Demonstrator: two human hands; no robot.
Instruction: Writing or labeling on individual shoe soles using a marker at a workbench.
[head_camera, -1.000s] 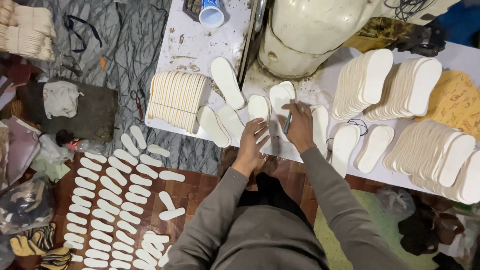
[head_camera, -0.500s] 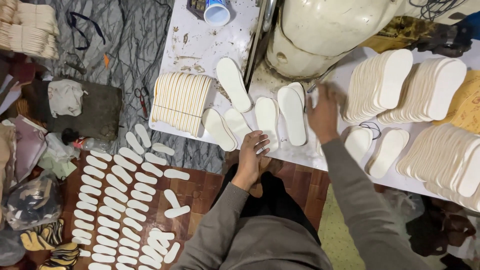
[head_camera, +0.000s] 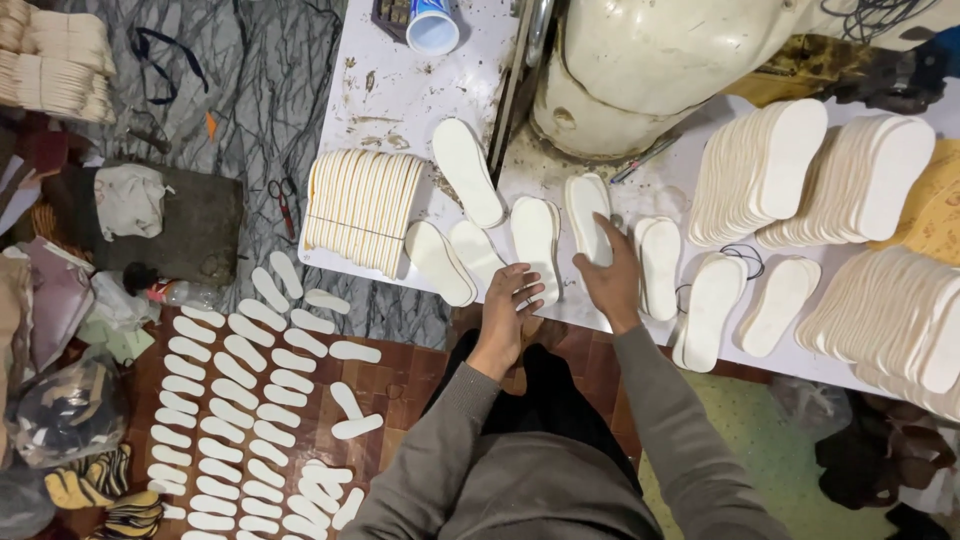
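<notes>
— Looking down from the head view: what are the hands on?
— The left hand (head_camera: 510, 300) lies flat, fingers spread wide, on the near end of a white insole (head_camera: 537, 243) at the front edge of the white surface (head_camera: 400, 100). The right hand (head_camera: 610, 280) presses its fingers on the insole (head_camera: 588, 215) just beside it, pinning it rather than gripping.
— Why laid out like that?
— It looks like sorting: single insoles sit side by side near the edge for easy reach, while fanned stacks (head_camera: 365, 205) and bigger piles (head_camera: 770, 170) stay further back.
— And lower down?
— Rows of small white pieces (head_camera: 235, 395) spread on the floor, apart so none overlap, perhaps to dry.
</notes>
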